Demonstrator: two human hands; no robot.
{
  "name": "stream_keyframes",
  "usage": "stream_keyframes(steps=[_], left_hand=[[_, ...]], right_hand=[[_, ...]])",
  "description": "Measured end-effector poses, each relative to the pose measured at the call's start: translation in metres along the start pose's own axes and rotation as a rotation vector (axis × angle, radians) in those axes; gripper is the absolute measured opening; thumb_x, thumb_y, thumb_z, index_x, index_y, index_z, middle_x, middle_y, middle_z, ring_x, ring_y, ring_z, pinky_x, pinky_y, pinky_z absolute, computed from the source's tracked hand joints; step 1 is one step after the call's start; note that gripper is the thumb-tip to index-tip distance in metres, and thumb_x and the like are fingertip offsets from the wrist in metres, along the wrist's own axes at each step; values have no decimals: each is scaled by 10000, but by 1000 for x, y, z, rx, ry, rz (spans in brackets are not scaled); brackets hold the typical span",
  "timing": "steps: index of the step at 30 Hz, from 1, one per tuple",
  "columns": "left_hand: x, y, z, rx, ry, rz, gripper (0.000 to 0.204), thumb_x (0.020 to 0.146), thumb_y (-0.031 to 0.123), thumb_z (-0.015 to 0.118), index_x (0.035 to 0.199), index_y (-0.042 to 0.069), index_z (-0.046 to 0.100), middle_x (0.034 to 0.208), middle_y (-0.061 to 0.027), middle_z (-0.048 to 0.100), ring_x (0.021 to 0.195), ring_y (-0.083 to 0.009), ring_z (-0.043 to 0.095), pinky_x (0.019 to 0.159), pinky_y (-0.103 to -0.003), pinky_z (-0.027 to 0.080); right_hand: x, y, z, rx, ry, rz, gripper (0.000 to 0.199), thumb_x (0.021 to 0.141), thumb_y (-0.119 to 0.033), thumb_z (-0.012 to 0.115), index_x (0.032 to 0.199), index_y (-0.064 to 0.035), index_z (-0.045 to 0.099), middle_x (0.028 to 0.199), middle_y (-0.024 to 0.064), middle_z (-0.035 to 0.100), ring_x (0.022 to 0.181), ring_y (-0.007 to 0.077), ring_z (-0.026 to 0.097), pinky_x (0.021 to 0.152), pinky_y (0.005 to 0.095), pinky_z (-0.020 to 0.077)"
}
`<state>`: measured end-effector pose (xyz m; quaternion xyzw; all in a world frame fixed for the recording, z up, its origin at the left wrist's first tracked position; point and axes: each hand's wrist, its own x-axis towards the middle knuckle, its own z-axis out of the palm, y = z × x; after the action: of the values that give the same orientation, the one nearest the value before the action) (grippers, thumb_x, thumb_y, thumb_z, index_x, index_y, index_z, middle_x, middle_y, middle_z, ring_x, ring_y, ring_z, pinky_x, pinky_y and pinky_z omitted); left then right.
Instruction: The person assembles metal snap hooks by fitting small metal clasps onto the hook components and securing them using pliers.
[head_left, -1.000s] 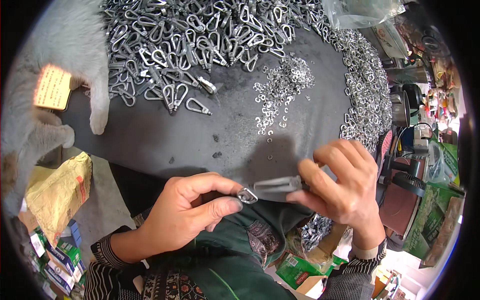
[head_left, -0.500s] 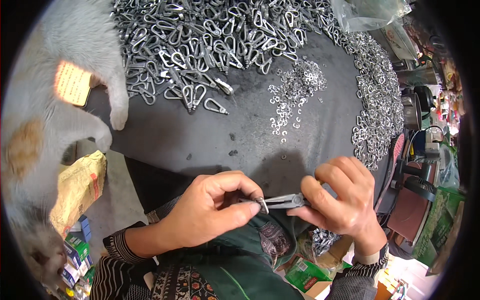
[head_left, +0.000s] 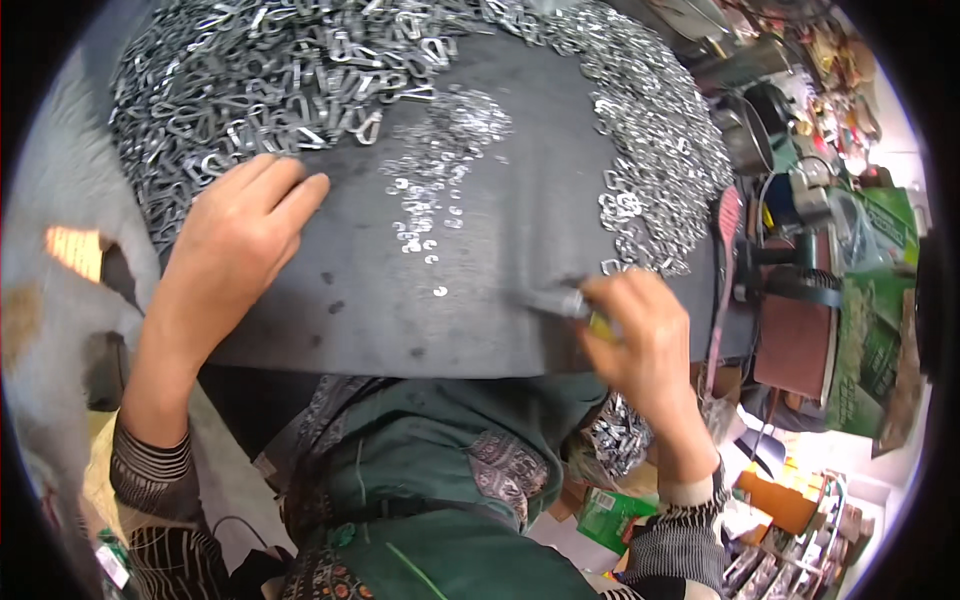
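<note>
The dark desk [head_left: 480, 345] spreads in front of and between the left hand [head_left: 235, 225] and the right hand [head_left: 640, 330], its bare middle seemingly left as working room. Past the left hand's fingers lies the biggest heap, metal clips [head_left: 290, 85], probably set on that side so this hand can reach them directly. Beyond the right hand, a long band of metal loops [head_left: 660, 140] follows the desk's far right side, apart from the clips, which seems meant to stop the two kinds mixing. The left hand is bent at the fingers over the clips' near edge; its gripping side is turned away, so I cannot tell whether it holds one. The right hand is closed around the handles of pliers [head_left: 560, 300], which point inward, left of that hand; the grip far back seems to leave the blurred nose free. Small C-shaped rings [head_left: 445, 135] lie between and ahead of both hands, one lone ring [head_left: 440, 291] nearest the person, perhaps spread thin for easy picking.
</note>
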<state>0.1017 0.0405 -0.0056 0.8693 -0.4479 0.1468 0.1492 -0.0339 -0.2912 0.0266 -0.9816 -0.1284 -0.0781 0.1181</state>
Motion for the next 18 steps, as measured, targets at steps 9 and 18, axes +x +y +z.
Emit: stream_keyframes(steps=[9,18], left_hand=[[-11,2,-4,-580,233,-687,385,939,-46,522,1315,5,586,908,9,619,710,-47,573,545,-210,407],[-18,33,-17,-1573,389,-1029,244,945,11,539,1182,-11,592,1019,-112,670,854,-192,680,739,-294,559]], right_hand=[[38,60,19,-235,137,254,161,816,-91,661,973,-60,679,910,136,675,823,364,658,717,448,514],[43,55,13,-75,39,582,180,884,-158,693,972,-5,662,843,182,678,773,354,667,707,420,499]])
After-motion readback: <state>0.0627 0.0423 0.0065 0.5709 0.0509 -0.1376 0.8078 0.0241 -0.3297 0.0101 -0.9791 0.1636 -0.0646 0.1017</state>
